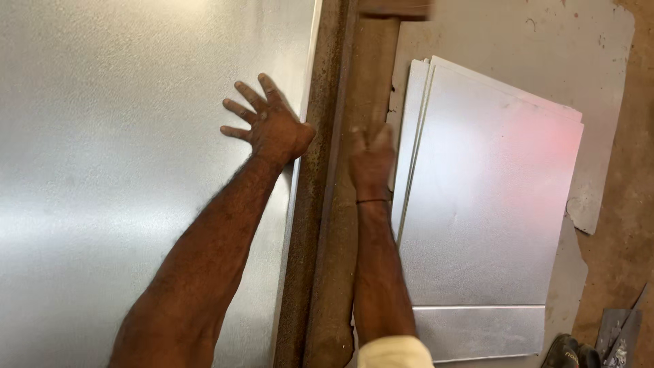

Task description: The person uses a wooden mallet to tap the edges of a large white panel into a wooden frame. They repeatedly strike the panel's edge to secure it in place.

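A large metal sheet [136, 170] fills the left half of the frame, from the top edge to the bottom. It is dull silver with a fine grainy sheen, and its right edge runs nearly straight up and down, leaning slightly to the right toward the top. It lies flat, its long axis seemingly up the frame, though its full extent is cut off.

Just beside that edge, a rusty brown bar [320, 204] stands as a long vertical strip through the centre of the frame, following the same lean as the sheet's edge.

In the right half lies a stack of smaller cut sheets [484, 204], rectangular, long axis running up the frame and tipped a little to the left at the top. They rest on a worn grey plate [599, 54] over the dusty brown floor [633, 204].

The left hand [269, 126] presses palm down on the large sheet, close to its right edge in the upper middle of the frame. Its fingers [245, 92] are spread wide and released, pointing up and left, holding nothing.

The right hand [371, 157] sits on the brown bar just left of the stack. It is blurred, so whether its fingers are clenched or loose cannot be told.

Dark scraps [616, 337] lie at lower right.
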